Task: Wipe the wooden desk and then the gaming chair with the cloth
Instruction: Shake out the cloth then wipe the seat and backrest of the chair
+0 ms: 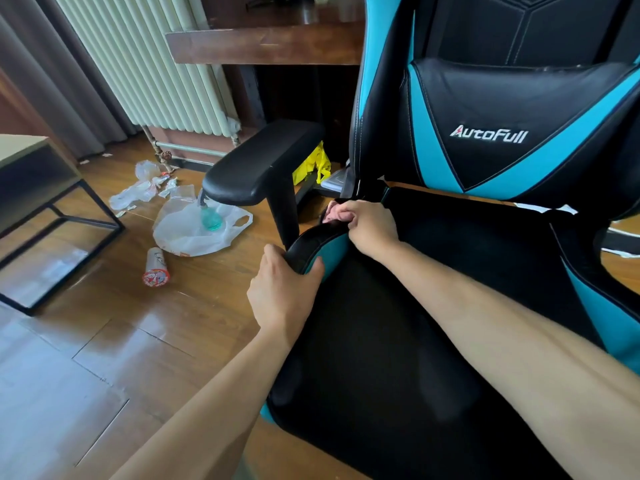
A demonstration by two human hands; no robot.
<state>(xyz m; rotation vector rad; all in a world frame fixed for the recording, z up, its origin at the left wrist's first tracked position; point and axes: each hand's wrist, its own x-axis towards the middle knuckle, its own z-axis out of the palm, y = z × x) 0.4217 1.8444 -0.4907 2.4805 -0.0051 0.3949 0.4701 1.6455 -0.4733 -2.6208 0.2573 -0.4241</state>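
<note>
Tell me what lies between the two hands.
In the head view, the gaming chair's seat edge, black with a teal stripe, runs from the left hand to the right hand, which grips the pink cloth.

The left hand (285,292) grips the raised side bolster of the black-and-blue gaming chair (381,375), thumb on the blue strip. Just beyond it, the right hand (372,225) holds a bunched pink cloth (333,210) against the rear end of that bolster, below the armrest (259,164). Behind the chair stands the wooden desk (270,43) with a radiator (138,64) to its left, and plastic bags (194,233) and a tipped paper cup (156,268) lie on the wooden floor (104,341).
</note>
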